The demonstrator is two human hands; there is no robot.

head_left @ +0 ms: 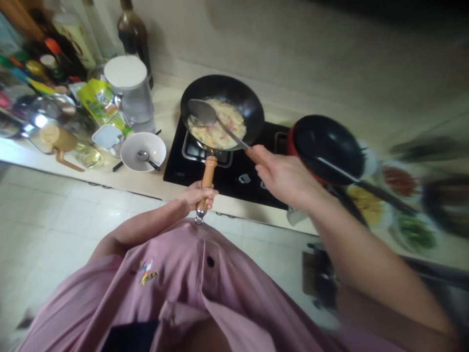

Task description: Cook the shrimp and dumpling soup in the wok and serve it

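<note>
My left hand is wrapped round the wooden handle of a black wok, which sits over the left burner of the stove. In the wok lies a pale yellowish food mixture with reddish bits in it. My right hand grips the wooden handle of a metal spatula. The spatula's broad head is over the left side of the food; whether its edge touches the food I cannot tell.
A red-sided black pan stands on the right of the black stove. A white bowl with a spoon sits left of it, near a lidded pitcher, an oil bottle and several bottles. Plates of green pieces, yellow pieces and reddish pieces are at right.
</note>
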